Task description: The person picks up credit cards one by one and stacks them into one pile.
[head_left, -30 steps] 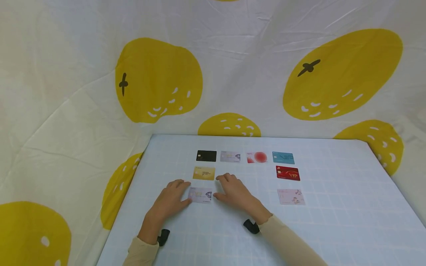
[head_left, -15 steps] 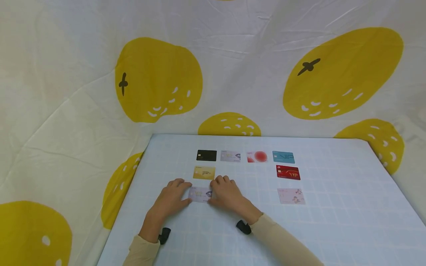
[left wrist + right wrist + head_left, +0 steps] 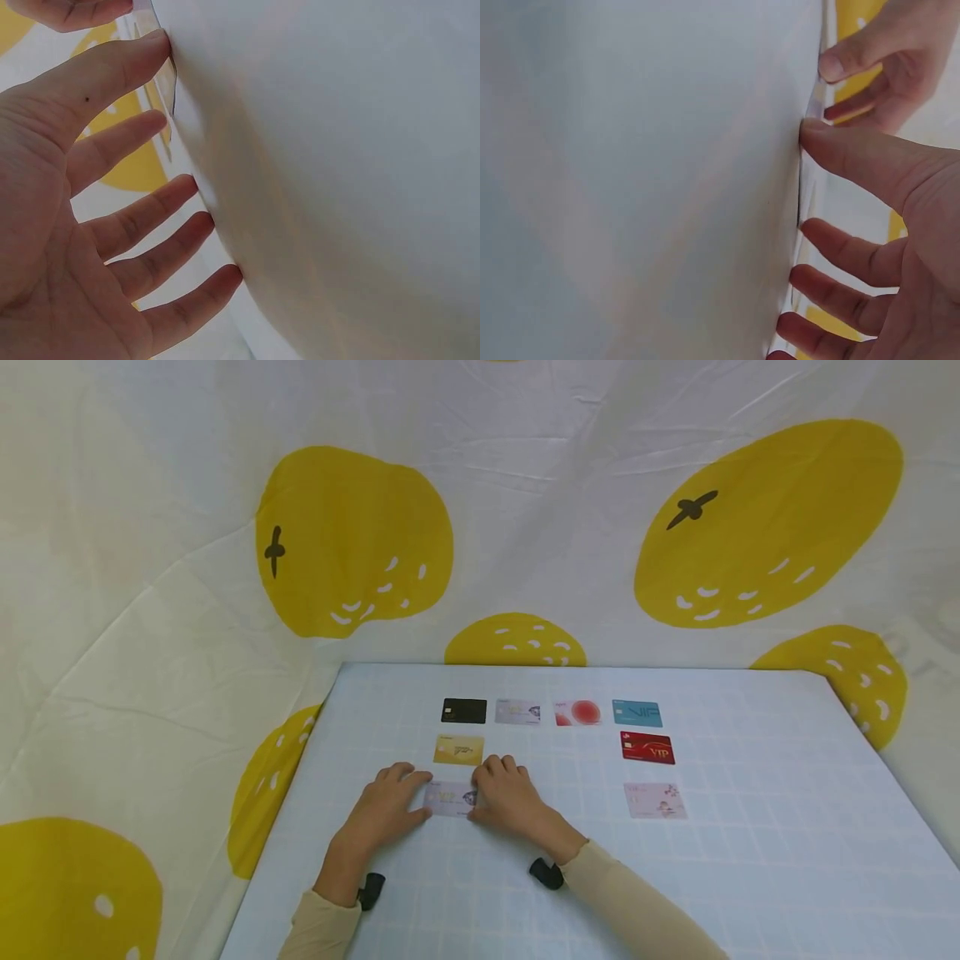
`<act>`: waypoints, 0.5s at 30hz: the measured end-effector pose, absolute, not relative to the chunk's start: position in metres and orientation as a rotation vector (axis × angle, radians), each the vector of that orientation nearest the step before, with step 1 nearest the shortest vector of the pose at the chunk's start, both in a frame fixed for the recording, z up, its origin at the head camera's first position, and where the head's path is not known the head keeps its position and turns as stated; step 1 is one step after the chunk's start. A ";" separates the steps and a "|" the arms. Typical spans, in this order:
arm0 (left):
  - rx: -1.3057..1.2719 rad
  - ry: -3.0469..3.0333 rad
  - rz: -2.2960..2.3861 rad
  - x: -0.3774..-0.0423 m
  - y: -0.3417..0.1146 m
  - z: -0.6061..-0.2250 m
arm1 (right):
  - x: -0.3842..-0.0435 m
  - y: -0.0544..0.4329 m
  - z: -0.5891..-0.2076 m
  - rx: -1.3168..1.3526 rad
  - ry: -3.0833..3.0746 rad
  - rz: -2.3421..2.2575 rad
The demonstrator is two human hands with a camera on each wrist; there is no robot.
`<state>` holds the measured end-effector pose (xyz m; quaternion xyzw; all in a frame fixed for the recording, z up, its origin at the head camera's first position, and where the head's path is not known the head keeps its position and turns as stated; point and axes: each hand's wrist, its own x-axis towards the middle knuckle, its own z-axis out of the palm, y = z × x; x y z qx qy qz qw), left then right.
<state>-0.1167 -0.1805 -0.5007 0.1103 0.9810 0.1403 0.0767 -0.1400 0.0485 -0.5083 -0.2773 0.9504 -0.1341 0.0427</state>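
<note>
A pale lilac bank card [image 3: 447, 799] lies flat on the table between my two hands in the head view. My left hand [image 3: 386, 803] is at its left end, thumb near the lower corner and index fingertip near the upper one. At the right end, my right hand [image 3: 512, 800] has its thumb and index finger touching the card, covering its right edge. In the left wrist view the left hand [image 3: 82, 195] spreads its fingers, tips on the tabletop. Gently bent fingers of the right hand [image 3: 885, 240] also rest at the surface in the right wrist view.
Just behind is a gold card [image 3: 459, 749]. The back row holds a black card [image 3: 464, 711], a lilac card [image 3: 517, 712], a red-circle card [image 3: 577, 713] and a blue VIP card [image 3: 637, 713]. To the right lie a red VIP card [image 3: 647, 747] and a pink flowered card [image 3: 656, 801].
My right hand has moved left, from beside the lilac bank card onto its right end, and has stayed there since half a second ago. The left hand and the cards look unmoved.
</note>
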 end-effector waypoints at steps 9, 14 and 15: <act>0.337 2.948 0.427 -0.118 -0.180 -0.501 | -0.141 0.049 -0.508 -0.807 2.875 -0.490; 0.349 2.963 0.478 -0.118 -0.180 -0.501 | -0.140 0.049 -0.507 -0.801 2.869 -0.536; 0.345 2.960 0.496 -0.118 -0.180 -0.501 | -0.141 0.050 -0.507 -0.799 2.870 -0.549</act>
